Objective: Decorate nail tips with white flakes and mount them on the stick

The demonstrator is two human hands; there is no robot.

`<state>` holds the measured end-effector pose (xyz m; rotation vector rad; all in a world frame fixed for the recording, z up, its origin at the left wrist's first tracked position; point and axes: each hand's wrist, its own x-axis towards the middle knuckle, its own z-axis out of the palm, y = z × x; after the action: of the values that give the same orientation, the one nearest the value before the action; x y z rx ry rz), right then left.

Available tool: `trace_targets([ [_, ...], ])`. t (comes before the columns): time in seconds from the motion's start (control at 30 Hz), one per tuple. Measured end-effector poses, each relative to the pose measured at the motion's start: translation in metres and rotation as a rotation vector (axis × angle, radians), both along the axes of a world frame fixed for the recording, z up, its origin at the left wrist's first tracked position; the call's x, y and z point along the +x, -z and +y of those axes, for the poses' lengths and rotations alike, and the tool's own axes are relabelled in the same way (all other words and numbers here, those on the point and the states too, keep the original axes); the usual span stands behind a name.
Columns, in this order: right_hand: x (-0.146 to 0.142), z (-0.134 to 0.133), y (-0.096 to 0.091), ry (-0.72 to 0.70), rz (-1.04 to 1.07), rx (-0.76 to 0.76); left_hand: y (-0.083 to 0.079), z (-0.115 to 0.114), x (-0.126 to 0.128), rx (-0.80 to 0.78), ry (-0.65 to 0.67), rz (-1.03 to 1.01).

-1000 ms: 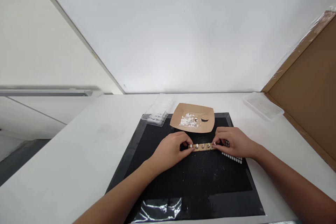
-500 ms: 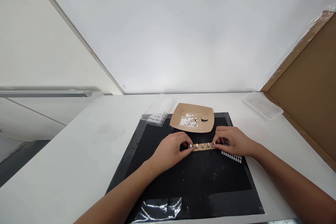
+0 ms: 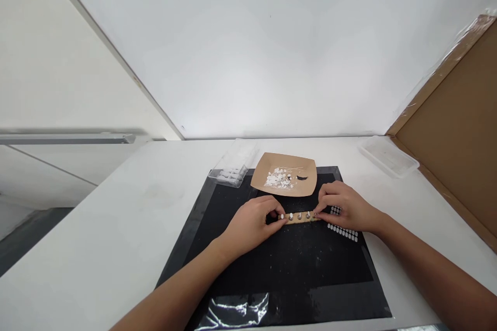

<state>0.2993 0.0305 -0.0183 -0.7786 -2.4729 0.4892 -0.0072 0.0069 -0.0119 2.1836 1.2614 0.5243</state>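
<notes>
A narrow tan strip lies across the black mat, with several small shiny pegs topped by white pieces standing along it. My left hand is closed in a pinch on the strip's left end, beside a white oval piece. At the other end, my right hand has thumb and index finger pressed together over the last peg spot; whatever is between those fingertips is too small to name. Partly under the right hand lies a batch of white oval pieces in rows.
Behind the strip, a brown cardboard tray holds white bits and one dark sliver. A clear divided box stands left of it, a clear shallow lid or tray at the back right. The black mat covers the white table; a cardboard panel borders the right.
My right hand has shifted slightly, and the upright white piece seen at its fingertips earlier no longer shows clearly. More of the white rows shows beside it. My left hand stays put.
</notes>
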Motion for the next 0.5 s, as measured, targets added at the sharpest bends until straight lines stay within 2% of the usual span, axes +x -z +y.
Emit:
trace_targets([
  [0.3,-0.0049,-0.0036,0.0001,0.000,0.027,-0.058,0.0029,0.0006,-0.0018,0.030,0.019,-0.009],
  [0.5,-0.0051,-0.0053,0.0039,0.052,0.006,-0.136,0.0022,0.0000,-0.0009,0.030,0.018,0.000],
])
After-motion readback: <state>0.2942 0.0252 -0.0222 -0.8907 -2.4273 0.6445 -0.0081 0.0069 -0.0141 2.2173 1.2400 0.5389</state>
